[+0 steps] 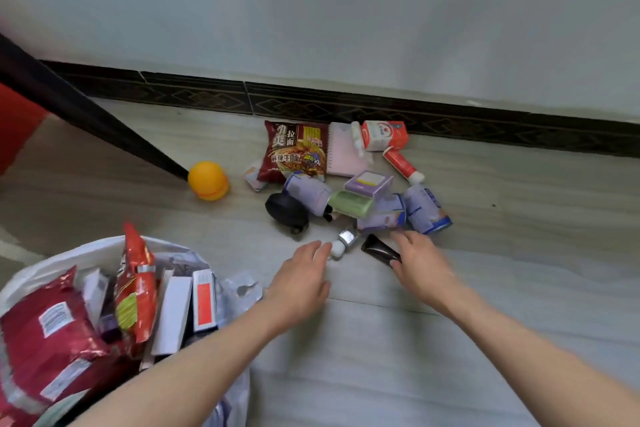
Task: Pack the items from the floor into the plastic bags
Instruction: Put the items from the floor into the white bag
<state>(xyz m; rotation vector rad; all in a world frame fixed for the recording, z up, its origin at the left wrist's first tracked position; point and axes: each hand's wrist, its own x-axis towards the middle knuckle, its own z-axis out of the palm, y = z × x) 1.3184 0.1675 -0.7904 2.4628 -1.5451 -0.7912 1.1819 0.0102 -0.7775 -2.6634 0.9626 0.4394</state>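
A pile of items lies on the grey floor near the wall: a dark red noodle packet (pixel 296 151), a pink notebook (pixel 344 151), a red and white toothpaste box (pixel 382 134) and tube (pixel 401 163), purple packs (pixel 375 184), and a black round object (pixel 286 212). A white plastic bag (pixel 104 246) at the lower left holds red snack packets and white boxes. My left hand (pixel 301 279) reaches with straight fingers toward a small white and silver bottle (pixel 343 243). My right hand (pixel 420 262) rests over a black tube (pixel 379 250), thumb touching its near end.
An orange round container (pixel 209 180) sits by a dark slanted furniture leg (pixel 86 111). A dark patterned skirting board (pixel 346 104) runs along the white wall behind the pile. Something red shows at the far left edge.
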